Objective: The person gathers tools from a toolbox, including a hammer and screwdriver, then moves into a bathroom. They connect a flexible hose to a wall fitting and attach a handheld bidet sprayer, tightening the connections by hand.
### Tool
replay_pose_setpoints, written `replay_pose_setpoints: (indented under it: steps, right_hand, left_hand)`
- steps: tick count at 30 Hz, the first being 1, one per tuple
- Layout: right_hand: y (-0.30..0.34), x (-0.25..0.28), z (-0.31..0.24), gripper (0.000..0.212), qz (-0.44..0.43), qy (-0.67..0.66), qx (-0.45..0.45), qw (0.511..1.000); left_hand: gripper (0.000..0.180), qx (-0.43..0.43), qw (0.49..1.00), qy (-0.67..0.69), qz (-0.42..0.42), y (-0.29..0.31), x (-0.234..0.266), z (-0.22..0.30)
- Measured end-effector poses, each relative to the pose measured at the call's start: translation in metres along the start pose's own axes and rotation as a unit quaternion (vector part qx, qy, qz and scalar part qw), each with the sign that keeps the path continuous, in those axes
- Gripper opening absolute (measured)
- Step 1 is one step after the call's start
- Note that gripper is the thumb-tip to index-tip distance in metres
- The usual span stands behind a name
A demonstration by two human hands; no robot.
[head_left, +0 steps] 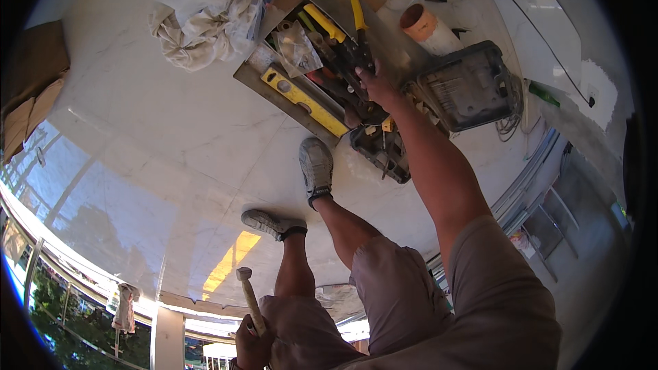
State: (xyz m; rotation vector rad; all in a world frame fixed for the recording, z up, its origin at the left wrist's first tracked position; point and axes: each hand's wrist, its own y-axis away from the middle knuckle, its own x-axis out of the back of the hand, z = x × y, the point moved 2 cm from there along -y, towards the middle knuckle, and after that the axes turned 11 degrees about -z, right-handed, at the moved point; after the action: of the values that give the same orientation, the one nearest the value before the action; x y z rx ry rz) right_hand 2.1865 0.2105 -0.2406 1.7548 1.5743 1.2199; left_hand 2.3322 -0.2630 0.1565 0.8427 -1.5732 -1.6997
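Low in the view, my left hand is closed around the light-coloured handle of a hammer, its head pointing up. My right hand reaches into an open metal toolbox on the floor. Its fingers close on the dark lower part of a long tool with yellow grips; the fingertips are partly hidden. A yellow spirit level lies along the toolbox's near side. A clear plastic bag of small parts rests over other dark tools, too jumbled to name.
Right of the toolbox lies an open black plastic case, with a smaller dark case nearer me. An orange-and-white cylinder sits behind. White cloth and plastic sheeting lie at the far left. My shoes stand on pale glossy flooring.
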Motion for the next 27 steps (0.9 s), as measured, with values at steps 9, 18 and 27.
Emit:
replay_pose_setpoints:
  steps: [9,18,27]
  right_hand:
    - [0.014,0.007,-0.004,0.058,0.095,0.239,0.075,0.963]
    - [0.093,-0.042,-0.001,0.053,0.201,0.4,0.053,0.893]
    - [0.257,-0.087,0.06,0.061,-0.11,0.297,-0.103,0.943]
  left_hand:
    - [0.021,0.043,0.999,0.007,-0.006,-0.003,0.003,0.005]
    - [0.023,-0.003,1.0,-0.028,0.002,0.01,0.022,-0.026]
    - [0.032,0.014,0.983,-0.176,0.054,0.063,0.081,-0.083]
